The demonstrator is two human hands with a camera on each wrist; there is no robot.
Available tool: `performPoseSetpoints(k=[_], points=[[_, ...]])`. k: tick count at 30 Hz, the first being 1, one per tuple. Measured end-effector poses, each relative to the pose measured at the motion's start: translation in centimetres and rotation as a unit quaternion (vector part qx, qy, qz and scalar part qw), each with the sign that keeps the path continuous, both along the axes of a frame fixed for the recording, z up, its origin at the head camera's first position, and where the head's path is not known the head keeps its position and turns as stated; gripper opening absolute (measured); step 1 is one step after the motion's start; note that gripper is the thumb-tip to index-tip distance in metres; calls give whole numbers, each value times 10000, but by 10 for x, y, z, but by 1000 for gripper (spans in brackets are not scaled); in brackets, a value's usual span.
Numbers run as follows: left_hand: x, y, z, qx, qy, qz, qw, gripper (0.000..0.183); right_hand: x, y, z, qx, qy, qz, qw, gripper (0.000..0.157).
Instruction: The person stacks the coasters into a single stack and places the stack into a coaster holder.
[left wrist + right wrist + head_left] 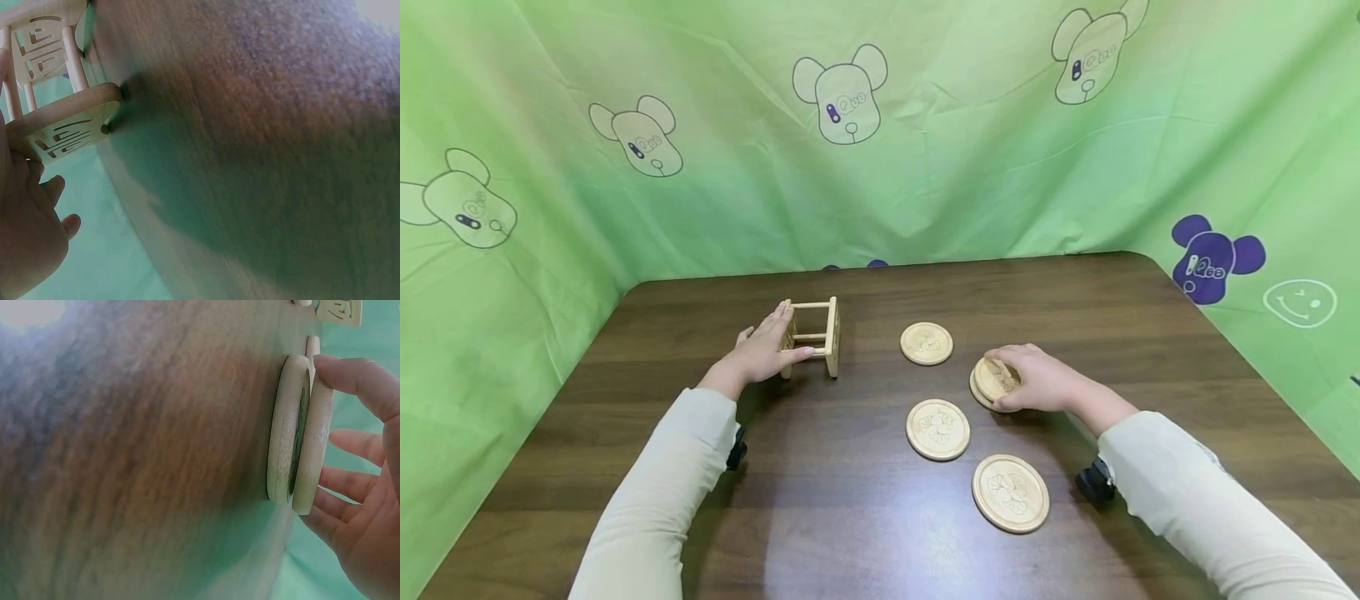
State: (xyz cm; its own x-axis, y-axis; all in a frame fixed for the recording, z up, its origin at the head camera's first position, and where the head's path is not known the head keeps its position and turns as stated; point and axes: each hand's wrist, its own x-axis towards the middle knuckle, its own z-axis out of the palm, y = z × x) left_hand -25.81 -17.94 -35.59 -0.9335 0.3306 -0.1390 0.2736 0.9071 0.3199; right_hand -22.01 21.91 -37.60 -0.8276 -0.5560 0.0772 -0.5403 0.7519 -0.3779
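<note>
A small wooden coaster rack (832,337) with rods between two cut-out side panels stands on the left of the table. My left hand (760,348) holds its left panel, fingers along the outside and thumb by the front rods. On the right, my right hand (1037,382) pinches a round wooden coaster (997,377) by its edge, thumb and fingers on opposite sides. Directly beneath lies another coaster (282,434); a narrow wedge of space shows between the two in the right wrist view. Leaf-like carving marks the held coaster's face, partly hidden by the hand.
Three more carved coasters lie flat between and in front of the hands: one farther back (927,343), a middle one (937,429) and a near one (1011,493). A green printed curtain (925,192) hangs around the dark wooden table (835,517).
</note>
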Motion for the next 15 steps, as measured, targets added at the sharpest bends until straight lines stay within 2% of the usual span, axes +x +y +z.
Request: performPoseSetpoints(k=[15], points=[[-1, -1, -4, 78, 39, 26, 10000, 90, 0, -2, -3, 100, -60, 66, 9999, 65]])
